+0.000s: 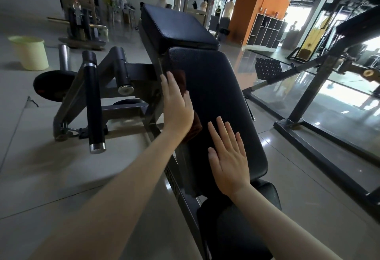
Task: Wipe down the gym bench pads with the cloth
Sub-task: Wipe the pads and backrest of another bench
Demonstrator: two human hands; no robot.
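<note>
left hand (pixel 176 103) flat with straight fingers presses a brown cloth (pixel 182 81) on the left edge of the long black pad (pixel 218 99), right hand (pixel 228 157) lies open and flat on the same pad nearer the camera, holding nothing, head pad (pixel 176 25) beyond.

dim interior, window glare right
</note>
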